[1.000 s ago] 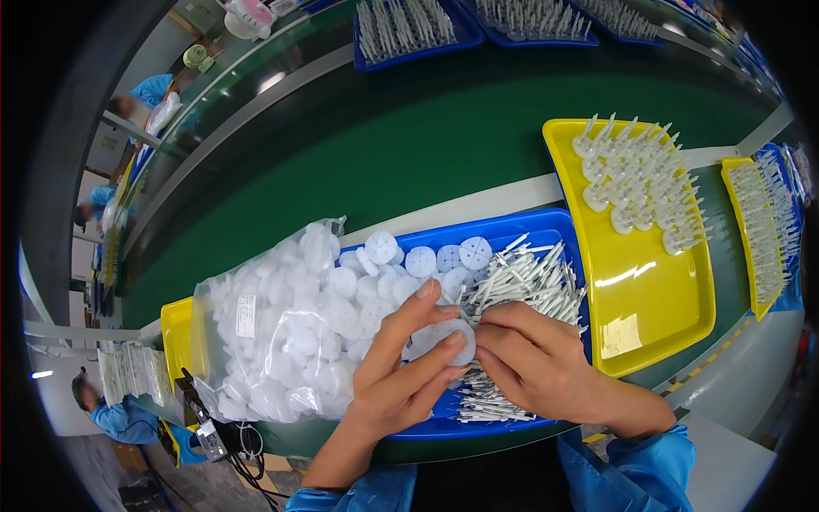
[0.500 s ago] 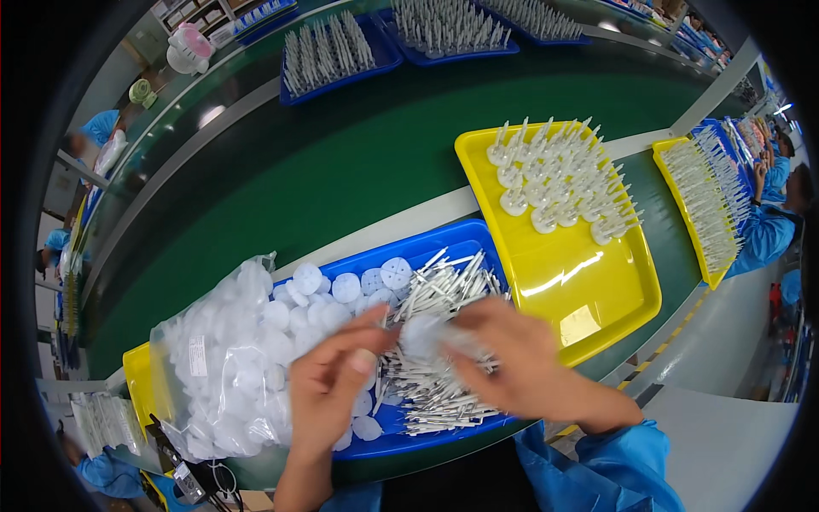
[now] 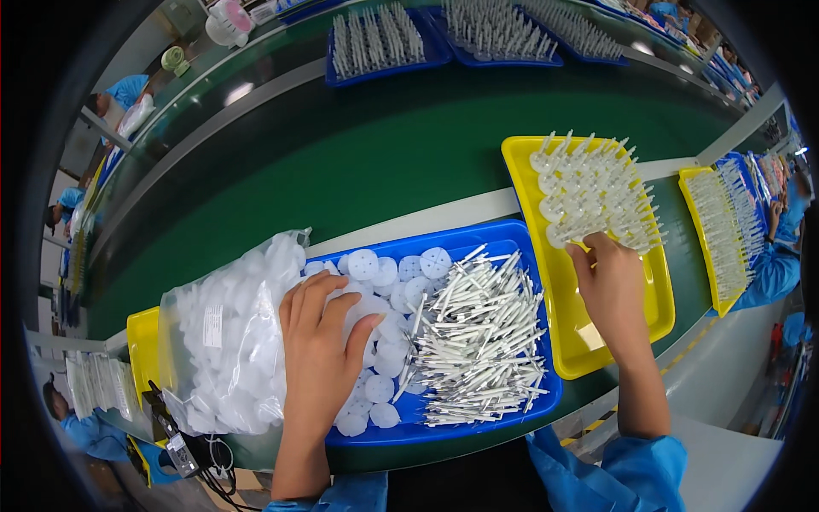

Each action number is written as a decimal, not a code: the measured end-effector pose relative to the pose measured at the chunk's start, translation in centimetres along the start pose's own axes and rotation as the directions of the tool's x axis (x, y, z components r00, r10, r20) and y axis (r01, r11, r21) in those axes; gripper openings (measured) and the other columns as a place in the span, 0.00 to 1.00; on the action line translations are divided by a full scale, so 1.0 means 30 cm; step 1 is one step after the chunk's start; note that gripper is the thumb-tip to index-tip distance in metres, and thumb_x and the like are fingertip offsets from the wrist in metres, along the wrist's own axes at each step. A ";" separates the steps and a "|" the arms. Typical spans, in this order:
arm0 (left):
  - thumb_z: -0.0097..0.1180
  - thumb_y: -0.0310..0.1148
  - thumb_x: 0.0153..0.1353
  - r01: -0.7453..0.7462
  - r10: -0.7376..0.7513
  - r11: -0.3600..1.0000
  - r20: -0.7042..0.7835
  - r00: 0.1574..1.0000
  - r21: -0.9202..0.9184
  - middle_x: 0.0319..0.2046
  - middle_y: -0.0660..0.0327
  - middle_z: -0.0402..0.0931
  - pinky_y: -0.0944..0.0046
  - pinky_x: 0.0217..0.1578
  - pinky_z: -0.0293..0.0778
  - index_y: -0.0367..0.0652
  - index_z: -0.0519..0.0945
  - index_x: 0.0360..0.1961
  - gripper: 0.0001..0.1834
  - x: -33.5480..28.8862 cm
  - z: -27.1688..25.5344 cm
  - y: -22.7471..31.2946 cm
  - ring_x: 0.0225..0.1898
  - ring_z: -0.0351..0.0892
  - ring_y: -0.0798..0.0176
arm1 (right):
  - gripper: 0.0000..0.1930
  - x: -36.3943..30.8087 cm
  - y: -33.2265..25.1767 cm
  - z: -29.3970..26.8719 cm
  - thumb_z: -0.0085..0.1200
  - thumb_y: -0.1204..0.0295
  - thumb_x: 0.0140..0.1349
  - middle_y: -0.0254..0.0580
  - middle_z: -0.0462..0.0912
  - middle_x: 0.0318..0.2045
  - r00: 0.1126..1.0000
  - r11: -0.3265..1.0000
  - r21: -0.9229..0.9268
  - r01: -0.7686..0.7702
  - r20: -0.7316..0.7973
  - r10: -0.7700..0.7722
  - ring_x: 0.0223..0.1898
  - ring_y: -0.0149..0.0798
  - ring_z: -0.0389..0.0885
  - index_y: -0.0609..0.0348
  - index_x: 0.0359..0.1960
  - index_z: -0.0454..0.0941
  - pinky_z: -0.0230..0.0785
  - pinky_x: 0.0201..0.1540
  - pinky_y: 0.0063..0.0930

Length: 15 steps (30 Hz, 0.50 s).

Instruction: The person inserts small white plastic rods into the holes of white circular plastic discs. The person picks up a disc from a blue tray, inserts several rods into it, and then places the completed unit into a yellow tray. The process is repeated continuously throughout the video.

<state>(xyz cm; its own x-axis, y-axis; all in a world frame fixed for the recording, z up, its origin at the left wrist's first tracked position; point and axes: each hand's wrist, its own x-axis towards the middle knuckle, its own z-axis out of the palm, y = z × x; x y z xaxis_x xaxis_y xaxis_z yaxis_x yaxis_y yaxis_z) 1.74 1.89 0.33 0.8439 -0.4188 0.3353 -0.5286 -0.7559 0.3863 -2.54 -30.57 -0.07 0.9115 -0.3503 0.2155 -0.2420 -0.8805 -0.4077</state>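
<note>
My left hand is over the round white plastic discs, beside the clear bag full of them. Its fingers are spread and curved, and no disc shows held in it. Over the yellow tray, my right hand has thumb and fingertips pinched at the near row of standing pieces, each a thin stick upright on a clear-white disc. Whatever is between those fingertips is hidden. A heap of loose white sticks with metallic tips fills the right side of the blue tray between my hands.
Across the green conveyor, blue trays hold rows of upright sticks. Another yellow tray of standing sticks is at far right, near a co-worker's blue sleeve. A black power adapter with cables hangs at lower left.
My hands were close together over the stick heap, a blurred disc at the right one. The right hand has moved right to the yellow tray; the left has shifted onto the discs. The view has shifted.
</note>
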 end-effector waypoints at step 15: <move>0.55 0.33 0.71 0.271 -0.212 -0.228 0.319 0.924 -0.935 0.47 0.41 0.81 0.58 0.44 0.81 0.33 0.73 0.51 0.15 -0.021 -0.010 0.011 0.44 0.84 0.50 | 0.08 0.101 -0.115 0.063 0.54 0.77 0.55 0.44 0.79 0.37 0.488 0.514 -0.040 0.857 0.386 -0.783 0.44 0.43 0.80 0.62 0.36 0.80 0.70 0.53 0.34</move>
<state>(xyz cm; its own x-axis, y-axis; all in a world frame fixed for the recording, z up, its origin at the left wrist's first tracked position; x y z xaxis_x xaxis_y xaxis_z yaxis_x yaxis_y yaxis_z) 1.00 2.07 0.51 0.9209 -0.3871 -0.0467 0.2634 0.5293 0.8065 1.68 -27.97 0.30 0.7624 0.6419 0.0816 0.6434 -0.7655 0.0107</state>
